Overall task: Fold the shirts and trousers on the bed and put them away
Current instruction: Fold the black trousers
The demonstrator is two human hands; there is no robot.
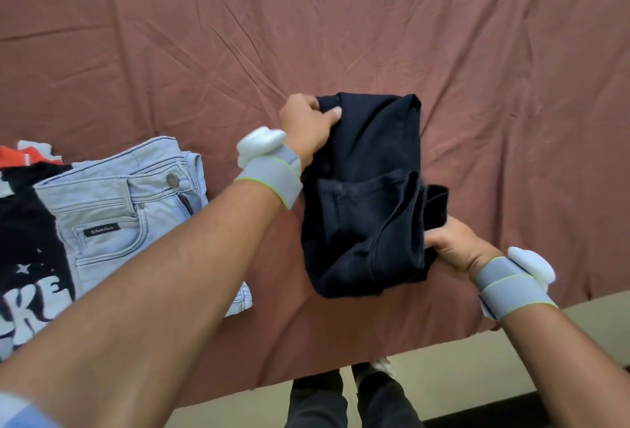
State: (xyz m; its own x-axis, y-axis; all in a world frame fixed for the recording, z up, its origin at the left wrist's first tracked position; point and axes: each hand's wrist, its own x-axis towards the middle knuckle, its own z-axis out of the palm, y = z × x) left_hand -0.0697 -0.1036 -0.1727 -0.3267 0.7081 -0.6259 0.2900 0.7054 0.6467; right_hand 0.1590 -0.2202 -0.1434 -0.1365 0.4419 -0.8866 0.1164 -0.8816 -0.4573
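Dark navy cloth sits in the middle of it all: a dark garment [366, 195], already folded into a thick bundle, lying on the bed [341, 35] close to the near edge. I cannot tell for sure if it is a shirt or trousers, though some seams and a hem show on top.

The left hand [308, 127] grips the far left corner of the bundle, fingers curled over the cloth and thumb pressed on top. The right hand [455, 245] pinches the near right side, where a few layers of cloth bunch up together. Both wrists wear grey wrist bands [272, 175] with a white lump on each.

It looks like the folding of this piece is almost done. The bundle is small but a bit lumpy at the near end. The next move probably calls for both hands to tuck in the loose layers, press the bundle flat, and then lift it across without letting it fall open.

Toward the near left corner of the bed lie light blue jeans [129, 209], folded. Just beside them, at the left edge, is a black printed shirt [27, 257] with white letters, and a bit of red cloth [20, 156] peeks out behind it. A rust-brown sheet covers the bed, full of creases.
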